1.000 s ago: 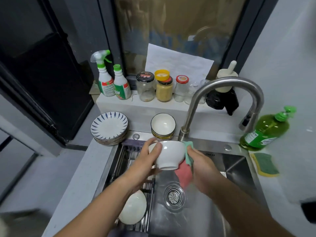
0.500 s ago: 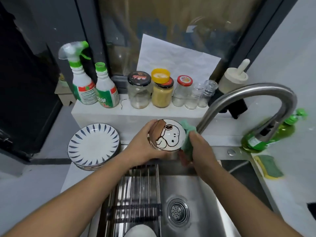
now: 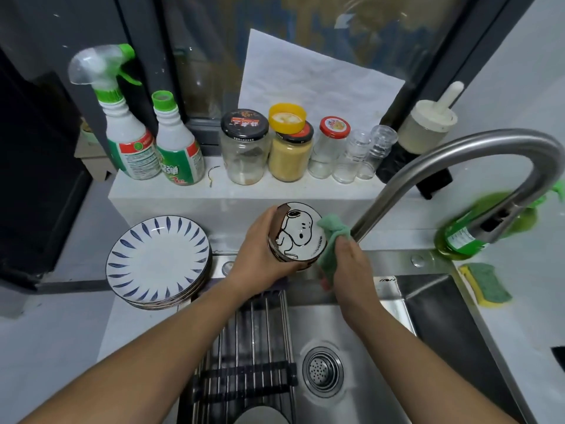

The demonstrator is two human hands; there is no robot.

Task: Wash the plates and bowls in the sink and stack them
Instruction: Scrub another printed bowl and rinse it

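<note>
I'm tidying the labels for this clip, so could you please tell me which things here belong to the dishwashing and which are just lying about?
In the job:
left hand
cartoon bowl
right hand
green cloth
plate stack
sink

Lying about:
spray bottles
jars
yellow-green sponge

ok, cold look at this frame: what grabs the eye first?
The cartoon-dog bowl at centre, gripped by the left hand behind the sink, with the right hand pressing a green cloth against its rim. Next, the steel faucet arching over from the right, and the blue-patterned plate stack on the counter at left.
</note>
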